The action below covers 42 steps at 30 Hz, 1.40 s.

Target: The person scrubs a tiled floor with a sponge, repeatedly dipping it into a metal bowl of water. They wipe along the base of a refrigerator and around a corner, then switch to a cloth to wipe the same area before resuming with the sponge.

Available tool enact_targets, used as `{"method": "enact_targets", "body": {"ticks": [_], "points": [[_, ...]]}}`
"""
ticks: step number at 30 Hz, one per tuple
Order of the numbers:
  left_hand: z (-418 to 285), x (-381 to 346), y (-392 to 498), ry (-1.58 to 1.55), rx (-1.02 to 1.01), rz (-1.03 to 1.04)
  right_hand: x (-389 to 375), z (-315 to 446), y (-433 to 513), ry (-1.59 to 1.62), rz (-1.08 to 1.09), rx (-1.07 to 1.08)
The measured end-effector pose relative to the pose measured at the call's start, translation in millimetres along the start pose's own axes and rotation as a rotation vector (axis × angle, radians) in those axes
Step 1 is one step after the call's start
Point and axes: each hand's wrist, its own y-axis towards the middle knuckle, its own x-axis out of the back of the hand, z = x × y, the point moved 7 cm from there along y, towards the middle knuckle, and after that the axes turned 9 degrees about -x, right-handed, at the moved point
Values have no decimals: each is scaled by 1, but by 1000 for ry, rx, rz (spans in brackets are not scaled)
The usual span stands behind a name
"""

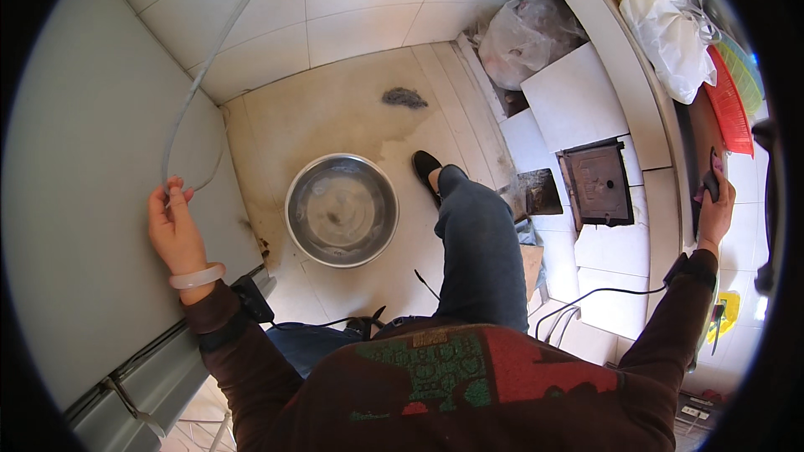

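My left hand (177, 226), with a pale bangle (197, 277) at the wrist, has its fingers closed around a grey-white cable (200, 72). The cable comes down from the top of the picture in front of the tiled wall, and a loose tail of it hangs past my fingers. Far to the right, my right hand (717, 212) grips a dark grey and purple cloth (711, 187) at the dark top of a tiled stove counter (688, 132). On the floor between my hands stands a round metal basin (342, 262) with cloudy water in it.
A large pale cabinet or appliance side (81, 169) rises at left. A grey matted clump (404, 98) lies on the floor. An iron stove door (597, 183) and a plastic bag (521, 37) are at right. A red plastic basket (732, 100) and white bag (669, 44) occupy the counter.
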Motion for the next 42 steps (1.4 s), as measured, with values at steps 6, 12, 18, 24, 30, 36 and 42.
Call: {"method": "enact_targets", "body": {"ticks": [6,12,18,24,30,36,42], "points": [[2,-3,-2,-5,-3,23,-3,-29,0,58,-34,-25],[1,1,-5,1,18,-20,-52,-65,-4,-335,317,-180],[-5,3,-4,72,58,-11,-38,102,32,398,41,306],[-3,-4,-9,52,67,17,-74,366,-28,927,571,700],[35,-72,-2,-5,178,23,-121,519,-149,705,1000,1075],[80,-214,6,-6,158,160,-169,539,-195,699,1039,1204],[98,-318,13,47,-10,273,-226,537,-195,772,1208,1008]]}}
